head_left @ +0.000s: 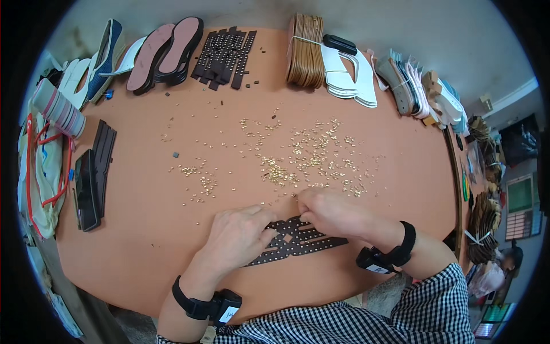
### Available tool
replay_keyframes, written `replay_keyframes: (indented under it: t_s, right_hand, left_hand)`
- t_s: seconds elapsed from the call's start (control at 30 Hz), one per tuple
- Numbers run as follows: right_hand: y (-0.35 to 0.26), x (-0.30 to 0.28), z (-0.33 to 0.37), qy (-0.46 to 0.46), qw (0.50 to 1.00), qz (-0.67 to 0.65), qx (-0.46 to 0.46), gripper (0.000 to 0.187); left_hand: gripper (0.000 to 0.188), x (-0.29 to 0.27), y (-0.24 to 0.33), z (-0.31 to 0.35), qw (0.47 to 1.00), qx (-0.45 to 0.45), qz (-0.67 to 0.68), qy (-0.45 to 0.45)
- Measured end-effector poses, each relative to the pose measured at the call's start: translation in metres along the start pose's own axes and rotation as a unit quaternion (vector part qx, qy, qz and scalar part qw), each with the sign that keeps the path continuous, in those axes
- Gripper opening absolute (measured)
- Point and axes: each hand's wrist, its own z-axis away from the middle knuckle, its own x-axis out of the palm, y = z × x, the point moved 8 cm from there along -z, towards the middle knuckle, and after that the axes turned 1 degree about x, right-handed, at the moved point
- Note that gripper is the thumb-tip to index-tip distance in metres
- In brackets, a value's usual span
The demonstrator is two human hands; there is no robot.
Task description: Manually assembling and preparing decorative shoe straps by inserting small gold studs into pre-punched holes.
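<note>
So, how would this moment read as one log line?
studded piece: dark, on table | left hand: at its left half | right hand: at its upper edge | studs: gold, scattered beyond hands

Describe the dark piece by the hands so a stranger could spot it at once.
On the big tan table, go to the near side, where the left hand and right hand are. The dark piece lies between them, this side of the loose gold bits. Unlike the dotted dark strips heaped at the far edge, it has a tan diamond at its middle.
</note>
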Motion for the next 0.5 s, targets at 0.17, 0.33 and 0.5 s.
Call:
replay_keyframes:
  t_s: [0.17,0.33,0.5]
  right_hand:
    - [0.010,0.001,0.000,-0.052,0.991,-0.118,0.035,0.013]
    - [0.056,0.000,0.020,0.033,0.898,-0.417,0.139,0.009]
    - [0.069,-0.044,0.028,0.165,0.961,-0.180,0.133,0.013]
  left_hand:
    - [0.020,-0.001,-0.003,0.002,1.000,0.000,0.000,0.000]
    - [0.020,0.001,-0.003,-0.003,0.999,-0.026,-0.002,-0.032]
    - [0.022,0.002,-0.003,-0.001,0.999,-0.030,0.016,-0.036]
